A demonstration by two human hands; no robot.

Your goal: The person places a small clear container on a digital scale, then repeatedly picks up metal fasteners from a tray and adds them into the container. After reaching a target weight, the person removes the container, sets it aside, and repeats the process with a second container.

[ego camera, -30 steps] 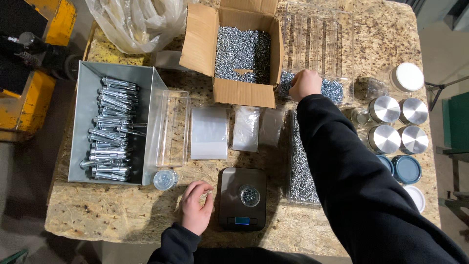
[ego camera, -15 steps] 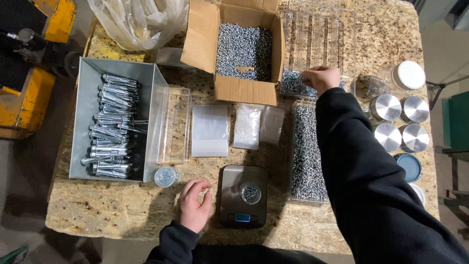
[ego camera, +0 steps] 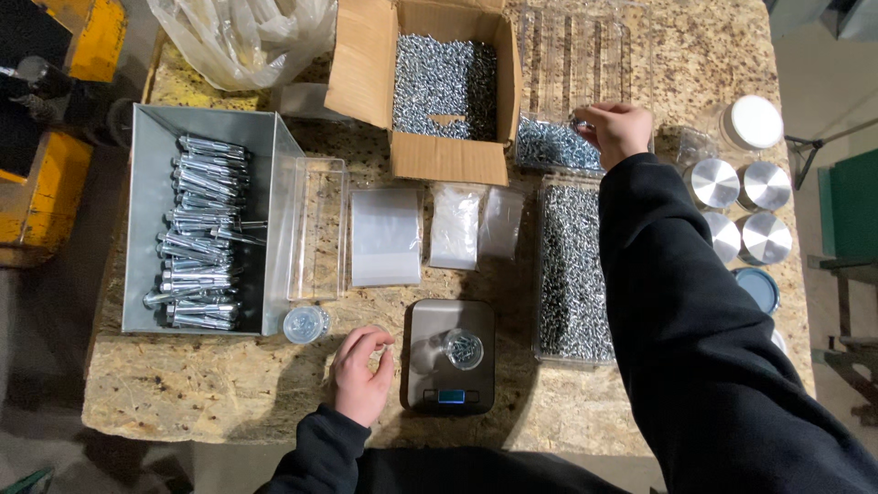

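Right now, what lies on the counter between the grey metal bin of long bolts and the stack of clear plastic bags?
In the head view, an empty clear plastic tray lies between the grey metal bin and the clear plastic bags, its long side against the bin's wall.

Grey metal bin (ego camera: pixel 146 220) at the bench (ego camera: pixel 229 393) left side, full of long bolts (ego camera: pixel 201 233). Empty clear tray (ego camera: pixel 317 229) right beside it, small clear lid (ego camera: pixel 304 323) at its near end. Flat clear bags (ego camera: pixel 386 236) in the middle w/ two more bags (ego camera: pixel 476 224) next to them. Open cardboard box (ego camera: pixel 448 155) at the back, packed w/ small screws (ego camera: pixel 439 82). Crumpled plastic bag (ego camera: pixel 242 37) back left. Four silver round tins (ego camera: pixel 741 210) far right, white lid (ego camera: pixel 752 122) behind them, blue lid (ego camera: pixel 757 288) in front. Yellow equipment (ego camera: pixel 55 165) off the bench's left edge.
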